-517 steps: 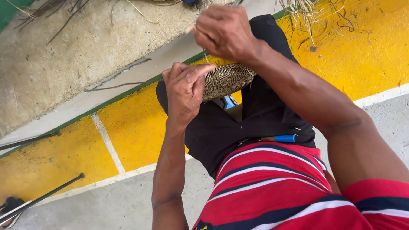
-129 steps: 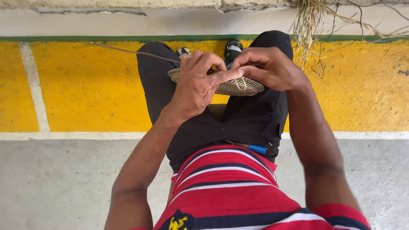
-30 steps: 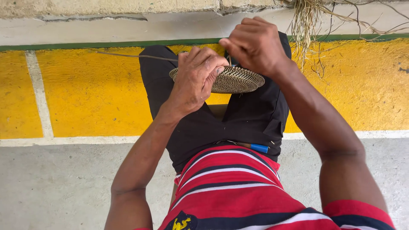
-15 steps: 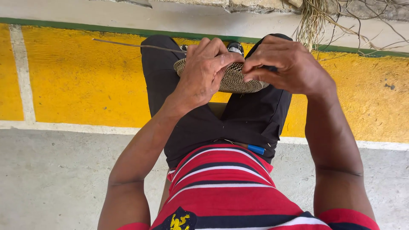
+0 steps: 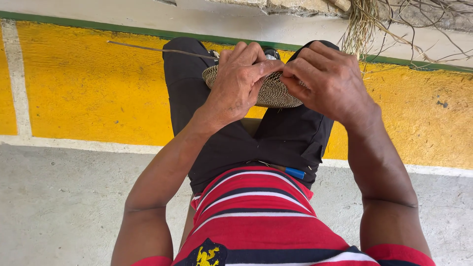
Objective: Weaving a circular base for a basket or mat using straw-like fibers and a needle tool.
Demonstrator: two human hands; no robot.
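— Over my knees, what's that?
— A round, flat disc of tightly coiled tan woven fibre [image 5: 276,91], resting above my black trousers [image 5: 290,138]. My left hand [image 5: 239,81] grips its near-left edge, thumb pressed on top.
— And the other?
— My right hand [image 5: 327,79] pinches the disc's right rim, fingers curled tight.
— Anything trailing?
— A thin dry fibre strand [image 5: 157,49] runs left from the disc over the yellow painted floor [image 5: 88,93]. Dry straw [image 5: 364,24] hangs above.
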